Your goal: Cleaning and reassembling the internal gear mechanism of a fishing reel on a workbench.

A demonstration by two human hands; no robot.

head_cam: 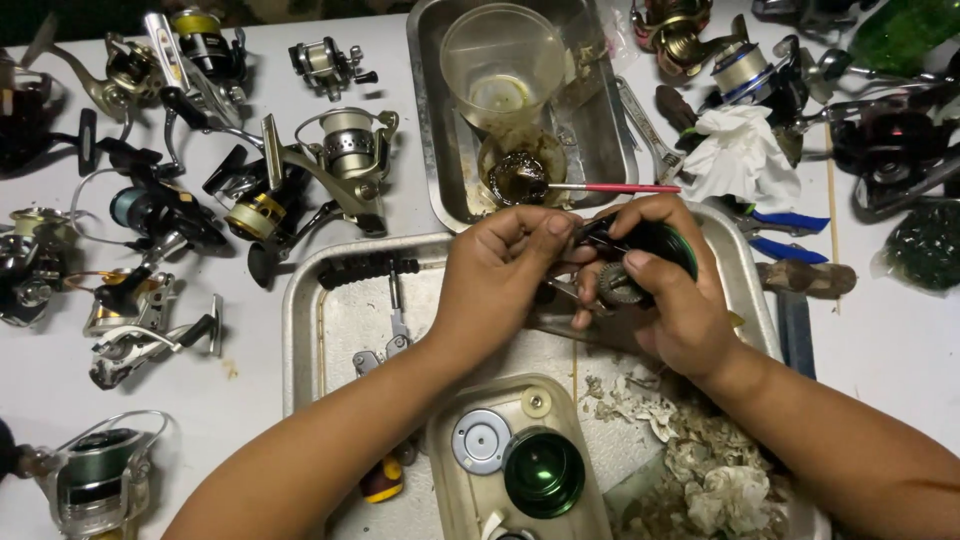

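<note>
My right hand [668, 290] grips a dark fishing reel body [650, 250] with a toothed gear [622, 285] showing at its side. My left hand [505, 270] pinches at the reel from the left, fingertips touching it. Both hands hover over a large metal tray [320, 320]. Just behind them a red-handled brush [615, 188] rests in a small glass bowl of dark grease [518, 175].
A smaller tray [450, 470] near me holds a green spool [543, 472] and a round metal disc [481, 441]. Dirty paper scraps [700, 465] lie at the right. Several fishing reels [340, 160] crowd the left table; pliers [770, 232] and a wrench [645, 125] lie at the right.
</note>
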